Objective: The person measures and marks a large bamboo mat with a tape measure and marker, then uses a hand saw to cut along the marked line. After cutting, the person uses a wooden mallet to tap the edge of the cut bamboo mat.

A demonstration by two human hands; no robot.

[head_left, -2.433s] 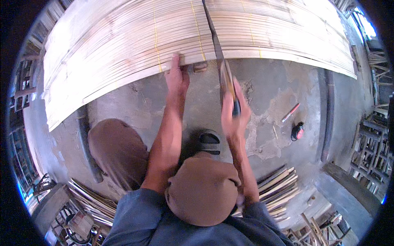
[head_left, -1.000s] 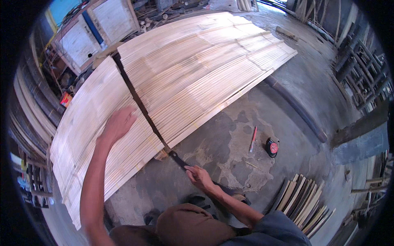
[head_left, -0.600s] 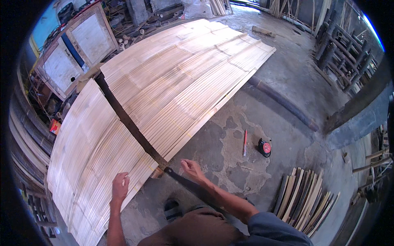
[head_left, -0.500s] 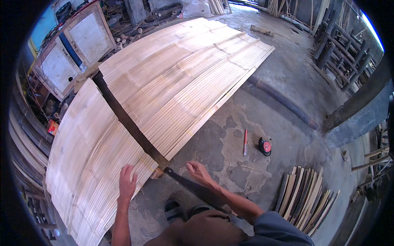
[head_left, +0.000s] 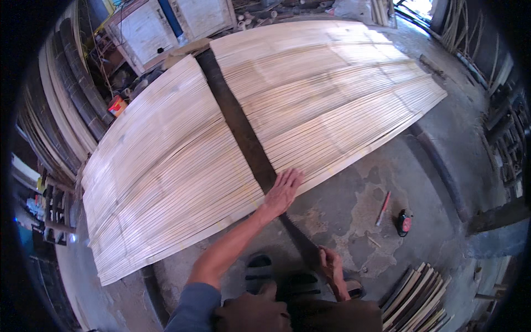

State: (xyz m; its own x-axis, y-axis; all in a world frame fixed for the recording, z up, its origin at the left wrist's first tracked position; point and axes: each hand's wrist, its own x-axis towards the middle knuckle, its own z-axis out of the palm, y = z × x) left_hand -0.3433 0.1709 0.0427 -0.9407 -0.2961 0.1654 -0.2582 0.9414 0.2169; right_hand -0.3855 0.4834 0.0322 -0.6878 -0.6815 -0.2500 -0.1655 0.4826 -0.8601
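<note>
- Down by our knees, our right hand (head_left: 332,269) closes its fingers around the near end of the long dark strip (head_left: 243,138).
- Just beyond, our left hand (head_left: 283,191) lies flat with fingers spread on the strip, at the near edge of the bamboo slat mat (head_left: 166,166).
- Right of the strip, a red pencil (head_left: 383,208) and a red tape measure (head_left: 405,222) lie on the concrete floor (head_left: 354,188).
- Farther up, the strip crosses the whole mat to wooden frames (head_left: 144,27).
</note>
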